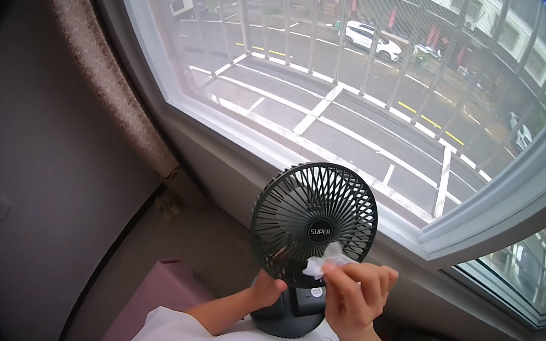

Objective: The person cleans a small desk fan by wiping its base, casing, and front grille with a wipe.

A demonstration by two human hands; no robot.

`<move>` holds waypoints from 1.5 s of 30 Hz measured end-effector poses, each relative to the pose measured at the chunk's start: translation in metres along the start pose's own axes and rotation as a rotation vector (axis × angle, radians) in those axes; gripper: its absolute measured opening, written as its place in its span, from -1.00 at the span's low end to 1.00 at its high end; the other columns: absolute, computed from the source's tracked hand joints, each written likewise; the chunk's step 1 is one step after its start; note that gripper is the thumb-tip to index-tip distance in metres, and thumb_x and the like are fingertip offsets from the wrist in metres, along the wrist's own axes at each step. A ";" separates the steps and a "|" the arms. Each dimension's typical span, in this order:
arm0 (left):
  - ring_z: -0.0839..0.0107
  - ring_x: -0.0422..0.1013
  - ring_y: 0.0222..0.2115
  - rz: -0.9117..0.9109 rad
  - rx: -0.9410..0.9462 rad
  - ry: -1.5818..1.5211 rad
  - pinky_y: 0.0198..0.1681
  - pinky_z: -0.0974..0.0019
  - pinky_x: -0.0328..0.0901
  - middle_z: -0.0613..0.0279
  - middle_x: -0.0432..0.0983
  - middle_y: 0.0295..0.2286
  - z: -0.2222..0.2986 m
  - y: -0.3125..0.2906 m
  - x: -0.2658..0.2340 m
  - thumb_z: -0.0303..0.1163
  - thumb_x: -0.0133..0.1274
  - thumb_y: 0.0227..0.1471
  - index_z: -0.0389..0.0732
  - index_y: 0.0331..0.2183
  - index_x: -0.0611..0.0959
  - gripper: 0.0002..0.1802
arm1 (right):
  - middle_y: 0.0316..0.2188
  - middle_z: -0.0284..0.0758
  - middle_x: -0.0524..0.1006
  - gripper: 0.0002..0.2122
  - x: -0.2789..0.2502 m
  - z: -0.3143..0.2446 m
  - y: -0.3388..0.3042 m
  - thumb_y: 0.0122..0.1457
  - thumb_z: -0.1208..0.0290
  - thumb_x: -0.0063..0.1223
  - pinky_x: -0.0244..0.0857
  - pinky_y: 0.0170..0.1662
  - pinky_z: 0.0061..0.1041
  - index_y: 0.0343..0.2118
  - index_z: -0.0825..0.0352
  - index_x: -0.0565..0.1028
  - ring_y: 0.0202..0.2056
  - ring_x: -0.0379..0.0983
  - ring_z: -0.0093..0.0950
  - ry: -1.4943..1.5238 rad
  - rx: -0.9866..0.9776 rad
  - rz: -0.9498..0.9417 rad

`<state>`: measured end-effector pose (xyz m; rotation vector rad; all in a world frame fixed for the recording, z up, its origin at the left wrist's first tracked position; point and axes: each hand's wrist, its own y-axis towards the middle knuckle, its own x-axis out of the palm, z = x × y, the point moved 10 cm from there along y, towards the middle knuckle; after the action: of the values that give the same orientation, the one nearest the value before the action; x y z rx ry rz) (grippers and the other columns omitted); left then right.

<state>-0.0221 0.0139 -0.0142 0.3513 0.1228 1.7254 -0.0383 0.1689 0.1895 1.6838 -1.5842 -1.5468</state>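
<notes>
A dark green desk fan (283, 199) with a round slatted grille stands upright close in front of my body. My left hand (265, 291) grips it low on its left side; the thumb shows and the other fingers are hidden behind the fan. In front of the grille's lower right, my right hand (356, 295) pinches a crumpled white tissue (330, 257) between thumb and fingertips. Whether the tissue touches the grille I cannot tell. The fan's round base (288, 321) sits against my white top.
Beyond the fan is a large window with a white frame (236, 139) and bars outside, over a street with a white car (373, 40). A patterned curtain (103, 72) hangs at the left. A pink box-like object (155, 303) lies lower left.
</notes>
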 end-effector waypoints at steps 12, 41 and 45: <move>0.29 0.13 0.17 -0.035 -0.078 0.033 0.22 0.19 0.07 0.09 0.12 0.15 -0.010 -0.003 -0.007 0.34 -0.19 0.09 -0.35 0.19 0.13 -0.01 | -0.36 -0.41 0.53 -0.78 0.014 0.009 -0.025 -0.14 0.59 0.24 0.06 -0.19 -0.45 -0.34 0.26 0.61 -0.34 0.44 -0.49 -0.080 0.029 -0.109; 0.27 0.08 0.22 -0.012 0.022 -0.535 0.29 0.11 -0.01 0.16 0.09 0.20 -0.005 -0.003 -0.025 0.31 0.04 -0.04 -0.25 0.26 0.04 0.11 | -0.43 -0.40 0.51 -0.80 0.007 -0.002 -0.013 -0.13 0.59 0.30 0.17 -0.30 -0.47 -0.38 0.27 0.58 -0.44 0.39 -0.44 0.092 0.106 -0.057; 0.28 0.09 0.22 -0.036 -0.114 -0.536 0.29 0.11 -0.02 0.16 0.08 0.21 -0.015 -0.006 -0.013 0.28 0.07 -0.03 -0.26 0.26 0.05 0.10 | -0.39 -0.37 0.51 -0.74 -0.007 0.000 0.001 -0.12 0.64 0.30 0.21 -0.33 -0.50 -0.31 0.28 0.58 -0.40 0.38 -0.41 0.129 0.170 0.124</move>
<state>-0.0189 0.0040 -0.0326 0.7074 -0.3549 1.5415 -0.0375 0.1748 0.1937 1.6992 -1.7580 -1.2494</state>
